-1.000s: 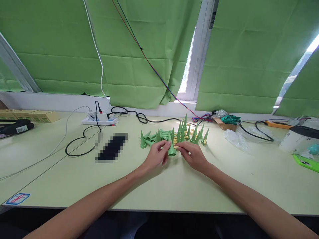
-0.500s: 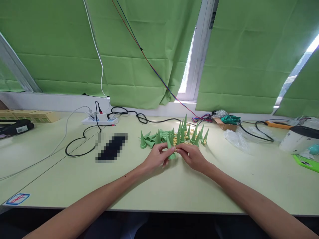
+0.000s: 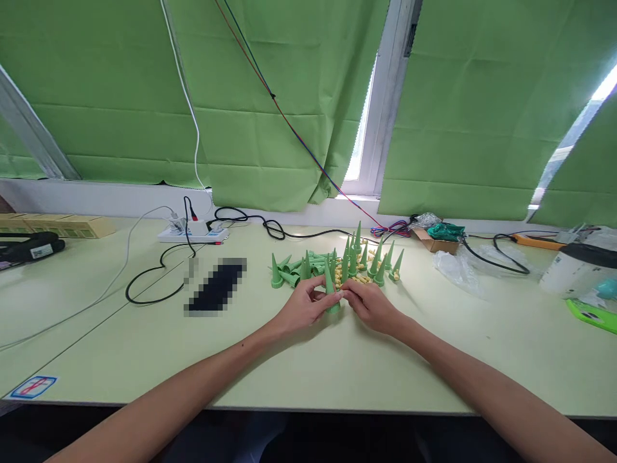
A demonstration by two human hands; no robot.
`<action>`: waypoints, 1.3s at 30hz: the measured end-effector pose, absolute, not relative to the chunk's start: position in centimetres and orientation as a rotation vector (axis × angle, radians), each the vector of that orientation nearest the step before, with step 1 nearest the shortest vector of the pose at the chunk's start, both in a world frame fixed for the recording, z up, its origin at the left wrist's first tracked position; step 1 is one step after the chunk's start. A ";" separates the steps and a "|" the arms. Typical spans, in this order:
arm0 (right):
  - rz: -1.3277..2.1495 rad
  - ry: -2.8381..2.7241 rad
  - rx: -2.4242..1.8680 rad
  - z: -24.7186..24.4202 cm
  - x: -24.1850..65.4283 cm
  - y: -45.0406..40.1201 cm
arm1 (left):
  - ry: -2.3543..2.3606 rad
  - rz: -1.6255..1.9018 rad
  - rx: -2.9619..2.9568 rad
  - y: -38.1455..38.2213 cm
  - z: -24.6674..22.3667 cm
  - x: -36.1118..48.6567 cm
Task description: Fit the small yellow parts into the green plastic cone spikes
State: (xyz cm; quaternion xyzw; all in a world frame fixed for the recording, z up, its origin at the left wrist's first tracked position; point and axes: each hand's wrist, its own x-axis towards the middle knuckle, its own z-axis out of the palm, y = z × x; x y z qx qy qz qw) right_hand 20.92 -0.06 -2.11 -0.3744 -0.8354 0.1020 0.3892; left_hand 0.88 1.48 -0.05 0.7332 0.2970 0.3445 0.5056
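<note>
My left hand (image 3: 306,304) is closed around a green plastic cone (image 3: 330,281), which points up with its wide base low near the table. The fingertips of my right hand (image 3: 372,306) are pinched together against the cone's right side, touching my left fingertips. Whatever they pinch is too small and covered to make out. Just behind both hands, several green cones (image 3: 357,239) stand upright, with small yellow pegs (image 3: 359,279) scattered among them. To the left of these lies a heap of toppled green cones (image 3: 315,262), and one cone (image 3: 276,272) stands at its edge.
A power strip (image 3: 193,233) with black cords sits at the back left, behind a pixelated dark object (image 3: 216,286). Clear plastic wrap (image 3: 456,270) and a small cardboard box (image 3: 436,243) lie at the right. Farther right are a white container (image 3: 576,273) and a green phone (image 3: 592,314).
My right fingertips have closed in against the cone, and the small yellowish piece seen between them before is now covered. The held cone has shifted slightly down.
</note>
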 end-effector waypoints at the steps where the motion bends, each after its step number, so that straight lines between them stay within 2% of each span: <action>1: 0.266 -2.130 -0.964 -2.1 20.9 -0.1 | 0.721 0.845 1.779 1.4 0.0 0.9; 16: 0.431 -2.080 -1.067 -1.5 20.3 -0.6 | 0.711 1.076 2.188 1.2 -0.5 1.1; 34: 0.341 -1.841 -1.033 -0.7 20.0 -1.2 | 0.885 1.249 2.022 1.1 -0.4 1.2; 39: 0.296 -1.788 -1.045 -0.7 20.2 -1.2 | 0.877 1.176 1.832 1.5 -0.5 1.3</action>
